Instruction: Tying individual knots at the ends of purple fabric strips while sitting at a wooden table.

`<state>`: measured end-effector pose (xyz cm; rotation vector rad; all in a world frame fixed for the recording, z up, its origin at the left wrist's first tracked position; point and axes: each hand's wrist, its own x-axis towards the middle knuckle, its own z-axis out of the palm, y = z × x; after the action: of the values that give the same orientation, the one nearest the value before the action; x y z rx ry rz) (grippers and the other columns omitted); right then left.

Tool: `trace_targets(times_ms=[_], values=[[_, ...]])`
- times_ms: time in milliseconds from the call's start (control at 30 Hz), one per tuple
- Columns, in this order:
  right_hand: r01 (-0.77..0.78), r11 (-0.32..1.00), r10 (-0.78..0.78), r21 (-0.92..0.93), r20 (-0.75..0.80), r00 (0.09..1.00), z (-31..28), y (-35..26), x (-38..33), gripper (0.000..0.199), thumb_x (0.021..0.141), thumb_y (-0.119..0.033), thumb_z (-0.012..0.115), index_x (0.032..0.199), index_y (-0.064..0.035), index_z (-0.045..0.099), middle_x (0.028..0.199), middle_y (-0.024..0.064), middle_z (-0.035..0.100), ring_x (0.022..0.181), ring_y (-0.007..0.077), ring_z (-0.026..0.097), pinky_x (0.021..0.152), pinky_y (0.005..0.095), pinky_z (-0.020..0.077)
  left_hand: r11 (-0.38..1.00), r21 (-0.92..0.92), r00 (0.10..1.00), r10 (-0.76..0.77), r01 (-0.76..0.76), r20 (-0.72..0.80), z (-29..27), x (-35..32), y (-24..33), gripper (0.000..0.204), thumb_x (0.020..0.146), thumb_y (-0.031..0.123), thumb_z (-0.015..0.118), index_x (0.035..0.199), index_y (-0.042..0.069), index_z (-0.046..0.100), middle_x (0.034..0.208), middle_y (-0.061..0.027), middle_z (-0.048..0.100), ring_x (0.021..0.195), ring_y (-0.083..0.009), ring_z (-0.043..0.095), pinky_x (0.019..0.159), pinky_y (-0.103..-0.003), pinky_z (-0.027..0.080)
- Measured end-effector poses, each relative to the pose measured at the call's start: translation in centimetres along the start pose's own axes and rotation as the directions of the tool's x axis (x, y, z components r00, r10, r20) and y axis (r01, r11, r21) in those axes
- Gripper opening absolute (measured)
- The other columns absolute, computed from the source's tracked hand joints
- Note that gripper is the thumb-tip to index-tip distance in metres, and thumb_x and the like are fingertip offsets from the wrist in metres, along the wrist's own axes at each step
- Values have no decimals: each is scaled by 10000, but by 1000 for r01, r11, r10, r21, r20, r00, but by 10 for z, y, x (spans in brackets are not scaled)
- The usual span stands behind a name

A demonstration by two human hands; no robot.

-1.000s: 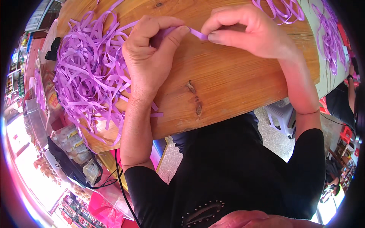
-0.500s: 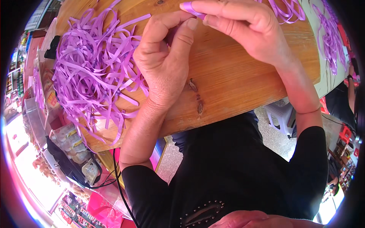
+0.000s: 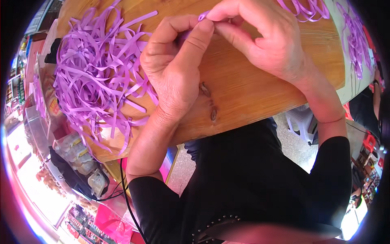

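My left hand and my right hand meet over the far part of the wooden table. Between their fingertips is a purple ribbon, bent into a small tight loop. The left thumb and forefinger pinch it from the left. On the other side the right thumb and fingers close on it. Most of this ribbon is hidden behind the fingers. Left of my left hand lies a big tangled heap of purple ribbons, several ends hanging over the table's near edge.
The wooden table spans the view. More purple ribbon loops lie at its far right, and another bunch rests on a pale surface beyond. A whitish plastic stool stands below the right edge. A person in dark clothes is at the far right.
My right hand has drawn in toward the left, its fingers now curled at the left fingertips. The ribbon stretched along the right forefinger before is now a small loop between both hands.
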<state>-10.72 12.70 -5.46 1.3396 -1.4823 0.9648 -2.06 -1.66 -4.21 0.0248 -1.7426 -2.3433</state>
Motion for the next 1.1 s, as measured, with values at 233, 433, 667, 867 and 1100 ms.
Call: trace_targets(times_ms=[233,433,667,867,1100], values=[[-941,236,701,243,628,338,-32,-35,49,208,823,-19,611,1029,-16,581,953,88,620,923,155,597,799,259,467,979,-190,997,-70,71,15,-5,-2,2,106,847,29,579,934,-20,616,872,-55,628,746,-84,531,677,-198,403],[-870,417,598,264,642,481,-38,-32,51,250,820,-10,597,1069,3,580,954,117,613,889,211,597,794,284,465,968,-208,988,-126,143,95,-9,-2,5,119,845,33,572,939,-23,617,817,-38,606,657,-82,461,619,-208,350],[347,934,-340,-79,91,936,-2,18,2,301,714,-8,644,1010,29,607,807,83,560,700,229,513,625,321,398,972,66,972,-230,227,48,-7,0,7,99,828,39,633,900,-27,650,761,18,613,670,-12,507,581,-137,381],[446,895,-446,-20,4,895,-3,21,11,270,697,-15,636,963,28,625,789,60,565,708,206,526,593,304,394,951,168,955,-278,259,102,-14,5,11,135,809,74,672,907,-17,657,739,30,605,648,-17,507,573,-138,387],[-278,957,198,86,504,841,-48,-22,45,244,710,-58,665,941,10,629,786,61,578,734,195,545,614,303,414,909,200,885,-407,367,227,-21,11,13,152,795,106,700,884,-7,650,763,23,603,673,-22,509,601,-152,396]])
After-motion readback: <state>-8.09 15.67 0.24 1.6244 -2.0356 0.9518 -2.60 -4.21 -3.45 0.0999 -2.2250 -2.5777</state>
